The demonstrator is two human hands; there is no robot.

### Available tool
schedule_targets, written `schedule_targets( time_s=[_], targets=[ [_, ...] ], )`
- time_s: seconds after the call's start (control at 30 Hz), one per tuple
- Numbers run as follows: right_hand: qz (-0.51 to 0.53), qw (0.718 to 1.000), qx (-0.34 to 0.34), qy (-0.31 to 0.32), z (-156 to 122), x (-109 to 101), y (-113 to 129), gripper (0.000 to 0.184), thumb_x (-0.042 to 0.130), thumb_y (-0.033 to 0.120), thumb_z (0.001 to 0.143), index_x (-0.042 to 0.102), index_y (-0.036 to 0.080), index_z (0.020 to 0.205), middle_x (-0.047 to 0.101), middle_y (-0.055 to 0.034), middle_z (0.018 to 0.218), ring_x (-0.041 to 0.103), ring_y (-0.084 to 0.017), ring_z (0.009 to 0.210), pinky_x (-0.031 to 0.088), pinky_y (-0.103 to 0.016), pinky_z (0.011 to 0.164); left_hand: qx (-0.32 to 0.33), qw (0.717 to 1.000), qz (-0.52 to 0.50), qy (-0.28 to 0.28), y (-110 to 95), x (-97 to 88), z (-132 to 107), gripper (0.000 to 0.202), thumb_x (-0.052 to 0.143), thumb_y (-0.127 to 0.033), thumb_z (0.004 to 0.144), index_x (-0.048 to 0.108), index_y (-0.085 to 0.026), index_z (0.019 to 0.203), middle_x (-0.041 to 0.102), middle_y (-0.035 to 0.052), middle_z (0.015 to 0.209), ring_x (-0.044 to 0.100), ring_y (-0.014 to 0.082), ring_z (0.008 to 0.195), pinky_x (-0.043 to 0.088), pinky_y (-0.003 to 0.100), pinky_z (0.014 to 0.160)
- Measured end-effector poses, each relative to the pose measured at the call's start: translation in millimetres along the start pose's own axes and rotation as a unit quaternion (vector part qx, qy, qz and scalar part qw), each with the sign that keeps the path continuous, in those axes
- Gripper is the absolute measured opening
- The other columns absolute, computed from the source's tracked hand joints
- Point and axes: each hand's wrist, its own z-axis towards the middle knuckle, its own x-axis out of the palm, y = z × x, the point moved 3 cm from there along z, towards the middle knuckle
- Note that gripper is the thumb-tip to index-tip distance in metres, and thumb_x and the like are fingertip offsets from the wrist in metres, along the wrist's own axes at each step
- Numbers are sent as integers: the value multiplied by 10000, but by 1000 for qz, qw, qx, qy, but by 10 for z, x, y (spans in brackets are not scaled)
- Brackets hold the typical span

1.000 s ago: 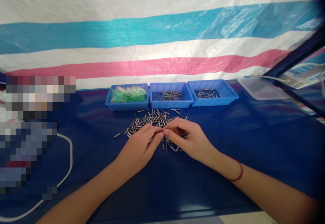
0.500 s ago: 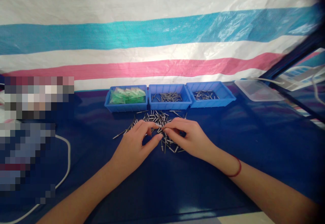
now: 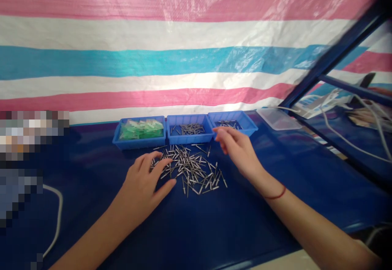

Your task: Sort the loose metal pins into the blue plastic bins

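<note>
A loose pile of blind rivets (image 3: 191, 166), silvery with thin pins, lies on the dark blue table. My left hand (image 3: 145, 178) rests at the pile's left edge, fingers spread and curved, holding nothing that I can see. Raised near the front of the right blue bin (image 3: 249, 128) is my right hand (image 3: 237, 149), its fingers pinched together. Whatever they grip is too small or hidden to make out. That bin has some rivets in it, partly covered by the hand. More rivets lie in the middle blue bin (image 3: 199, 138).
The left blue bin (image 3: 139, 142) holds green-and-clear plastic packets (image 3: 142, 129). A translucent plastic lid or tray (image 3: 278, 119) lies right of the bins. A white cable (image 3: 59, 204) curves at left. A blue metal frame (image 3: 318, 72) stands at right, before a striped sheet (image 3: 183, 64).
My hands have come apart. The right one has moved up and right to the right bin; the left has opened and drawn back left. The view has shifted, showing more of the pile.
</note>
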Motion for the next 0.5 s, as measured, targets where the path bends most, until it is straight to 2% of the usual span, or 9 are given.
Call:
schedule_targets(
  time_s=[0.03,0.07,0.1,0.17,0.23,0.3,0.4,0.5],
  targets=[
    [-73,996,-46,31,-123,21,12,384,512,463,866,658,159,1051,651,-71,844,588,-167,700,512,-319,641,1,1000,18,-3,42,4,-57,430,516,-463,873,540,-273,1259,493,94,1313,442,291,1231,410,485,1003],
    [-136,983,-102,66,-256,44,14,415,536,457,853,631,158,1125,654,-110,1009,612,-216,878,518,-377,788,4,999,35,-9,91,10,-123,471,529,-493,856,523,-290,1281,471,96,1343,432,304,1246,404,504,1007],
    [-193,963,-153,107,-390,68,-1,505,571,471,825,584,153,1217,599,-147,1195,560,-272,1089,466,-436,935,2,999,52,-13,147,20,-195,518,540,-526,836,505,-302,1302,447,101,1370,419,321,1262,397,527,1010],
    [-283,919,-218,168,-613,99,-68,800,627,573,740,447,115,1370,439,-197,1407,363,-353,1322,336,-514,1072,-10,997,78,-15,256,57,-336,626,554,-594,794,467,-305,1343,398,119,1418,379,361,1300,382,567,1011],
    [-347,889,-225,196,-731,113,-148,990,608,663,701,319,83,1449,307,-219,1495,213,-379,1400,252,-552,1114,-27,995,94,-6,326,116,-440,706,542,-626,784,411,-292,1392,355,141,1456,347,386,1328,352,606,1020],
    [-383,872,-216,216,-756,142,-194,1066,558,719,700,236,69,1480,220,-228,1530,144,-381,1421,210,-568,1125,-29,995,98,13,326,181,-483,738,519,-640,793,360,-294,1425,334,145,1479,328,392,1346,317,638,1031],
    [-394,860,-215,242,-714,230,-193,1094,518,745,709,176,66,1496,154,-232,1547,108,-373,1429,191,-565,1131,-7,996,78,32,226,247,-439,751,496,-633,814,326,-266,1446,304,155,1502,289,387,1372,312,621,1050],
    [-373,862,-230,255,-672,348,-154,1086,526,726,722,151,68,1499,174,-234,1542,107,-366,1431,200,-562,1132,26,998,46,44,87,277,-332,731,476,-598,847,322,-211,1448,290,172,1507,298,366,1374,323,576,1072]
  ],
)
